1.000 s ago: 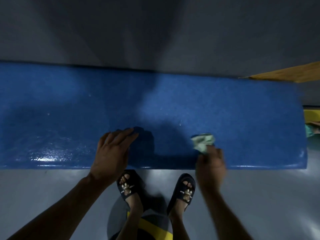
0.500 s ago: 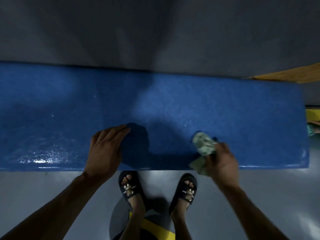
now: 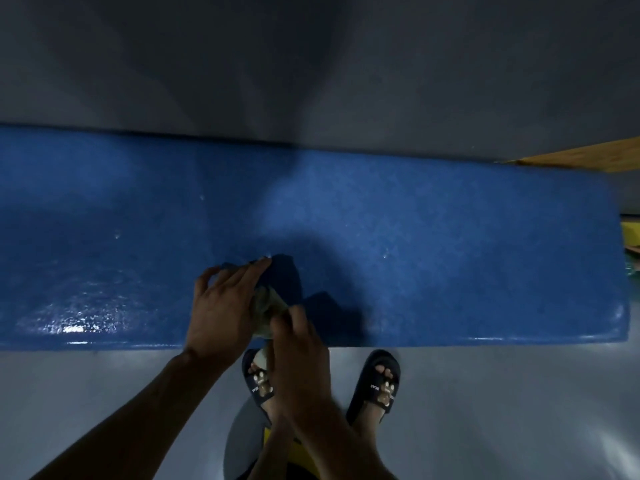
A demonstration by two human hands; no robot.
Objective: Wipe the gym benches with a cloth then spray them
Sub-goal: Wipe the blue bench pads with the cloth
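Note:
A long blue padded bench (image 3: 433,237) runs across the view, shiny and wet at its front left. My left hand (image 3: 221,306) rests flat on the bench near its front edge, fingers spread. My right hand (image 3: 298,355) sits just to its right at the front edge, closed on a crumpled pale green cloth (image 3: 268,306). The cloth is squeezed between the two hands and touches both; most of it is hidden. No spray bottle is in view.
Grey floor lies in front of and behind the bench. My feet in black slides (image 3: 375,382) stand right below the bench's front edge. A wooden board (image 3: 581,159) and a yellow object (image 3: 630,233) lie past the bench's right end.
My right hand has swept the cloth leftward along the front edge until it meets my left hand. The left hand has stayed nearly in place.

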